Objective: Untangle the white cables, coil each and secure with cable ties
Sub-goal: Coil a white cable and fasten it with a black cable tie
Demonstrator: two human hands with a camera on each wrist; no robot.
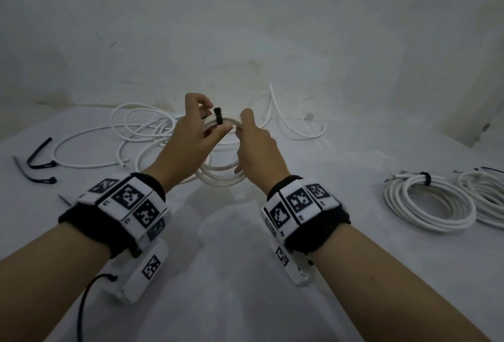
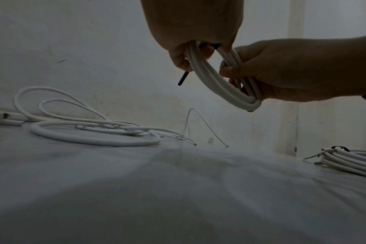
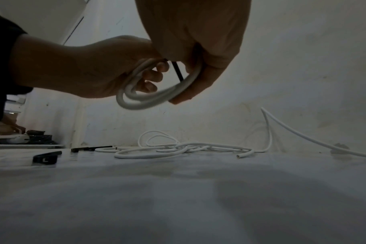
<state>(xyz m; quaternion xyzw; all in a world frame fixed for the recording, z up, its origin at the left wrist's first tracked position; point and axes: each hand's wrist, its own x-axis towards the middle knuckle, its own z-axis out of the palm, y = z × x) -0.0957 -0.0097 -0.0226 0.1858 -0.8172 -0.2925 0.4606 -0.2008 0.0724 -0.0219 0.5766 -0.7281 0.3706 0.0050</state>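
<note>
Both hands hold a small white cable coil (image 1: pixel 221 178) upright above the table's middle. A black cable tie (image 1: pixel 218 117) wraps its top strands. My left hand (image 1: pixel 203 123) curls round the coil's left side and pinches the tie. The tie's tail (image 2: pixel 183 78) sticks out below the left fingers (image 2: pixel 178 57). My right hand (image 1: pixel 249 131) grips the strands just right of the tie. In the right wrist view the tie (image 3: pixel 179 72) crosses inside the coil (image 3: pixel 148 97), between my right hand (image 3: pixel 198 49) and my left hand (image 3: pixel 83 69).
A tangle of loose white cable (image 1: pixel 141 134) lies at the back left by the wall. Two spare black ties (image 1: pixel 41 157) lie at the table's left edge. Two tied coils (image 1: pixel 428 202) rest at the right. A white cloth (image 1: pixel 245 273) covers the table.
</note>
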